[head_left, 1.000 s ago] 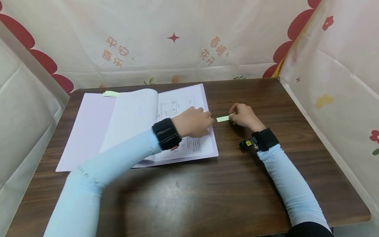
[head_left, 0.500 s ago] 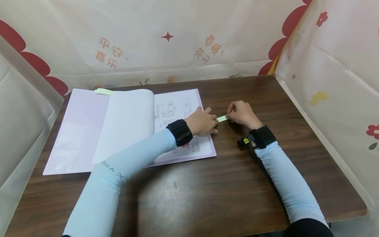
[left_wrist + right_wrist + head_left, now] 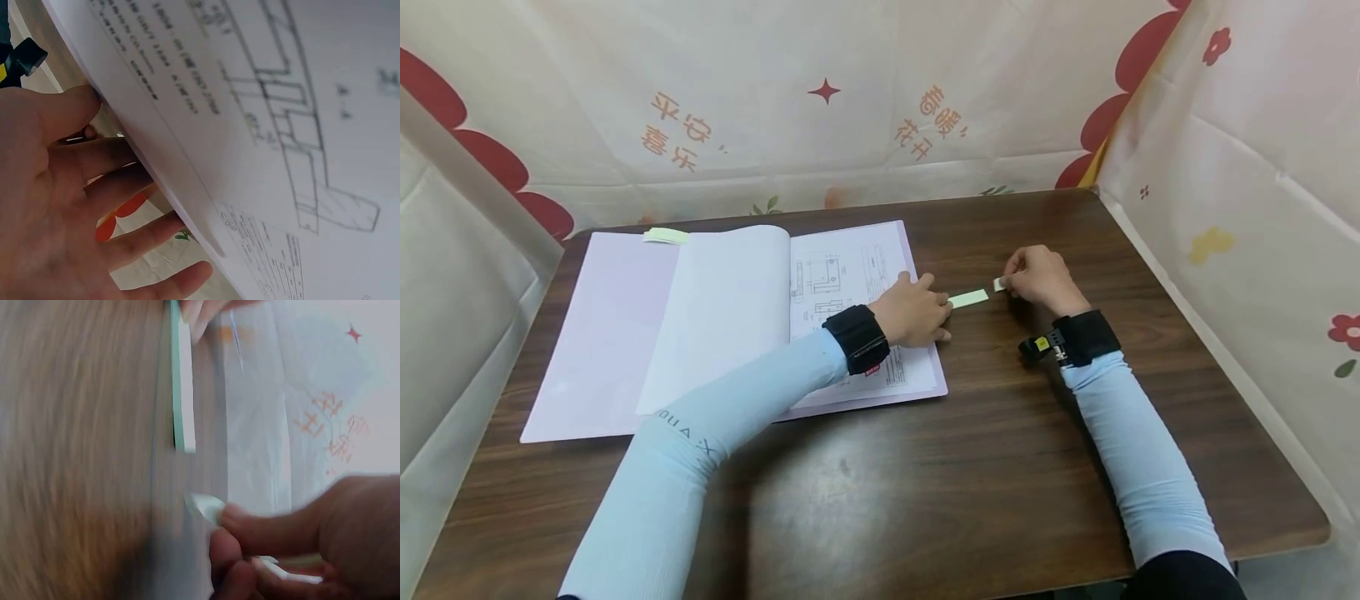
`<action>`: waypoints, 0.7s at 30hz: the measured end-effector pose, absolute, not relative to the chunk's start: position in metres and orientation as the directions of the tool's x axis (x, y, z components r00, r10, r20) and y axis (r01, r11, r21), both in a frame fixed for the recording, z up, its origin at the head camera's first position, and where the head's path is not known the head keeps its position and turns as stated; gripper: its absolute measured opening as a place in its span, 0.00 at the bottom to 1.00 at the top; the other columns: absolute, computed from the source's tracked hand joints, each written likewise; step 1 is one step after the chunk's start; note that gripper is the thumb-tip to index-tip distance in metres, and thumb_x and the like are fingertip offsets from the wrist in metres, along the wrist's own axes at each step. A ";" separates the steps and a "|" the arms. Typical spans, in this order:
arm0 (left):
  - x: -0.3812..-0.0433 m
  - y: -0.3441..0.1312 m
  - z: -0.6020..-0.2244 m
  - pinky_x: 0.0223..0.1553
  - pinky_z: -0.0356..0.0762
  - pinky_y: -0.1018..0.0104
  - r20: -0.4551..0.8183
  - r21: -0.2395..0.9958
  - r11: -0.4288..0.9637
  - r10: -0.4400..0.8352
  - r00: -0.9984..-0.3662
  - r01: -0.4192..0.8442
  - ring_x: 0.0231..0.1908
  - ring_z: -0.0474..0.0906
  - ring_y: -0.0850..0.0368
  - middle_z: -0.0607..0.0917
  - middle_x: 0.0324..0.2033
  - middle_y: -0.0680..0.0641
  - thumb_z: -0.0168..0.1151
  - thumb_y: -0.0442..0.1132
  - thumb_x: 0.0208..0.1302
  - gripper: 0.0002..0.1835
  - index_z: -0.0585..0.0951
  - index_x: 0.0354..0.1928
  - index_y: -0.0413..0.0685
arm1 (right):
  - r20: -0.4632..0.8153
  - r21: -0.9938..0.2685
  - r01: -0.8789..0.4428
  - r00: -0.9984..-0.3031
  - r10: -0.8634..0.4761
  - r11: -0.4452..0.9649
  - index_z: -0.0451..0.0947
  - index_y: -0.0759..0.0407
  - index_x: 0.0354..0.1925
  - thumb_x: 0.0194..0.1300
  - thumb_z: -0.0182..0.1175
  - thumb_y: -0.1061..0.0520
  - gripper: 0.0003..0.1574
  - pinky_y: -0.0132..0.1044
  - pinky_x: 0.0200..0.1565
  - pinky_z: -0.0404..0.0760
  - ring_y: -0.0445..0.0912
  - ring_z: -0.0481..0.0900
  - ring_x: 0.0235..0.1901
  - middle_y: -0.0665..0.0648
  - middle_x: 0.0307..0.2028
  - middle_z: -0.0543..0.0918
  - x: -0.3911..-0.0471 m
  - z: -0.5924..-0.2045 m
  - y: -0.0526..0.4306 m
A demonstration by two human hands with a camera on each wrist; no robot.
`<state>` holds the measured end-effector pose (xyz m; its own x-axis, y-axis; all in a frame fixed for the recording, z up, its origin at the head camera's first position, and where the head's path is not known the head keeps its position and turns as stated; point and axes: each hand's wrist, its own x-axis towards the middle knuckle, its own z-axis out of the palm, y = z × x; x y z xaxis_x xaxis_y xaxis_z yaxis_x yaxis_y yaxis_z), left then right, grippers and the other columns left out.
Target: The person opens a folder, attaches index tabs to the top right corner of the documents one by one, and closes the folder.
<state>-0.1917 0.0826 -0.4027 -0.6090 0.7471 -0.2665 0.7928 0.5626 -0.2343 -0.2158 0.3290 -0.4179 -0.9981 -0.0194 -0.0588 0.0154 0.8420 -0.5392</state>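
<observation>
Tabletop (image 3: 850, 508): left hand (image 3: 913, 312) spread; right hand (image 3: 1045, 277) pinches slip (image 3: 207, 506), its wrist view suggesting curl.

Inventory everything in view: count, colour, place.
Table: 1, dark brown, foreground
Open folder: 1, lilac, table's left side
Drawing sheet: 1 uppermost, white, folder's right half
Turned pages: count unclear, white, left of drawing sheet
Paper tab: count unclear, pale green, turned pages' top-left
Note pad: 1, pale green, right of folder
Paper slip: 1, pale green, right of note pad
Curtain: count unclear, off-white, red prints, behind table
Wrist straps: 2, black, wrists
Camera: 1, black, right wrist
Sleeves: 2, light blue, forearms
Left hand: 1, bare, touching note pad
Right hand: 1, bare, pinching paper slip
</observation>
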 end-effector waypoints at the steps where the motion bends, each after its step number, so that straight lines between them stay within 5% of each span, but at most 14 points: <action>1: -0.191 0.082 -0.403 0.65 0.69 0.48 -0.270 -0.232 0.566 0.743 -0.612 0.791 0.68 0.66 0.48 0.75 0.72 0.53 0.44 0.65 0.78 0.33 0.71 0.74 0.56 | -0.046 -0.534 0.026 -0.999 0.002 0.845 0.81 0.66 0.41 0.73 0.62 0.58 0.10 0.42 0.35 0.74 0.54 0.80 0.34 0.64 0.35 0.84 -0.215 -0.417 0.331; 6: -0.189 0.081 -0.405 0.67 0.68 0.47 -0.280 -0.206 0.583 0.735 -0.618 0.786 0.71 0.64 0.46 0.69 0.76 0.52 0.47 0.66 0.77 0.37 0.65 0.78 0.55 | 0.033 -0.536 0.055 -0.996 0.086 0.842 0.79 0.65 0.45 0.76 0.60 0.54 0.14 0.46 0.39 0.70 0.58 0.73 0.40 0.67 0.43 0.81 -0.214 -0.413 0.334; 14: -0.188 0.079 -0.408 0.66 0.70 0.46 -0.235 -0.140 0.599 0.754 -0.614 0.789 0.68 0.68 0.47 0.69 0.76 0.49 0.48 0.65 0.77 0.35 0.68 0.76 0.53 | 0.208 -0.570 -0.054 -0.975 0.080 0.820 0.80 0.64 0.38 0.70 0.62 0.57 0.09 0.40 0.30 0.72 0.54 0.77 0.30 0.65 0.33 0.84 -0.214 -0.417 0.328; 21: -0.185 0.066 -0.404 0.69 0.69 0.37 -0.177 0.006 0.688 0.715 -0.676 0.726 0.79 0.52 0.32 0.49 0.83 0.41 0.41 0.64 0.80 0.40 0.48 0.84 0.55 | 0.207 -0.578 -0.081 -0.977 0.049 0.812 0.79 0.62 0.34 0.69 0.67 0.56 0.10 0.39 0.27 0.72 0.52 0.76 0.27 0.63 0.32 0.83 -0.217 -0.422 0.322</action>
<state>-0.1846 0.0657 -0.4035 -0.6761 0.7152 -0.1770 0.7259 0.6878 0.0063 -0.2167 0.3224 -0.4220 -0.9772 0.0490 0.2067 -0.0814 0.8122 -0.5776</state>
